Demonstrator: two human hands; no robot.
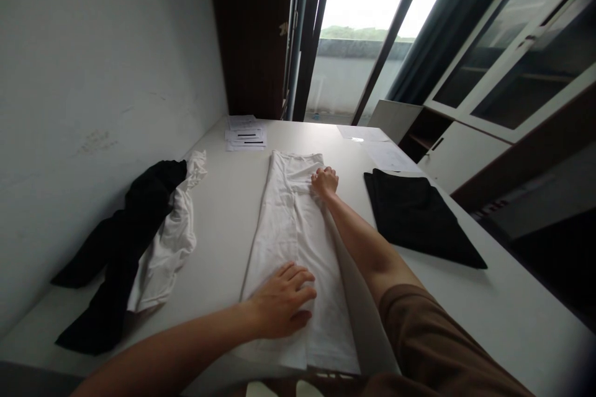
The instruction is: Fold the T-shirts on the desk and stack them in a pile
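White trousers (275,223) lie lengthwise on the white table, with the waistband at the far end and the legs toward me. My left hand (284,301) rests on the lower part of the legs, its fingers stretched out and holding nothing. Up near the waistband, my right hand (325,182) has its fingers curled on the right edge of the trousers, pinching the cloth. Some creases run across the fabric beside that hand.
Left on the table (218,236) lie crumpled black trousers (133,217) and a white garment (179,229), close to the wall. A folded black garment (419,214) is at right. Papers (246,135) and more sheets (388,155) lie along the far side. Cabinets (470,152) stand beyond.
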